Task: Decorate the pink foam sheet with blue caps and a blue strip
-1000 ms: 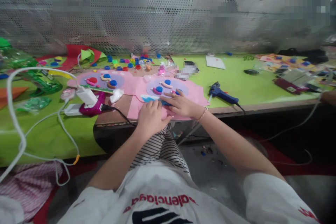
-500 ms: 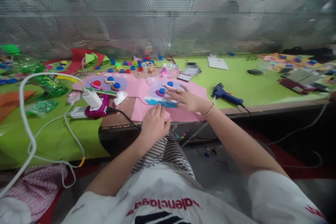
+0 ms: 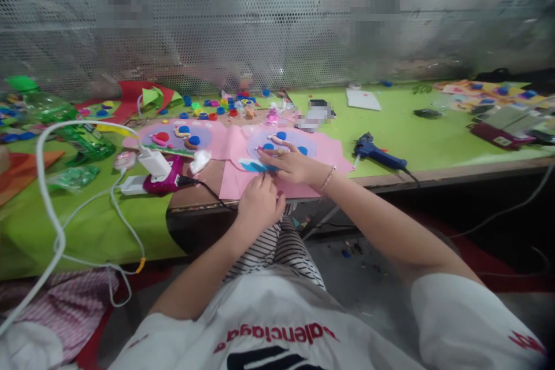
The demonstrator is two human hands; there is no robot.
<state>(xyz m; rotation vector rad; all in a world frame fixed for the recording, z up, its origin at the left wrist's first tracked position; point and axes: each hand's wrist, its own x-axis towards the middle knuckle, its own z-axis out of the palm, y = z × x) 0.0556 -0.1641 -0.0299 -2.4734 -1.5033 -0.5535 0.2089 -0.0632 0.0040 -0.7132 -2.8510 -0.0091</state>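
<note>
Before me lies pink paper [image 3: 323, 153] bearing a lilac oval [image 3: 255, 143], with snail-like shapes of coloured clay and blue caps stuck on it. A blue and white strip [image 3: 251, 166] runs along the oval's lower edge. Spread over this strip, my right hand [image 3: 299, 166] is open, its fingertips at the oval's lower side. My left hand [image 3: 260, 202] rests at the paper's near edge, fingers close together and slightly bent, tips by the strip; nothing shows in it. Left of it lies a matching pink piece [image 3: 221, 134] with similar snails.
A blue glue gun [image 3: 377, 153] lies to the right. At the left are a magenta power strip [image 3: 169, 176] with a white charger and cables, and a green bottle [image 3: 82, 127]. Loose bottle caps [image 3: 221, 110] lie at the back, before a perforated metal screen [image 3: 277, 23].
My right hand has moved left and slightly down over the strip, uncovering a blue cap on the oval's right side. My left fingers have bent a little more.
</note>
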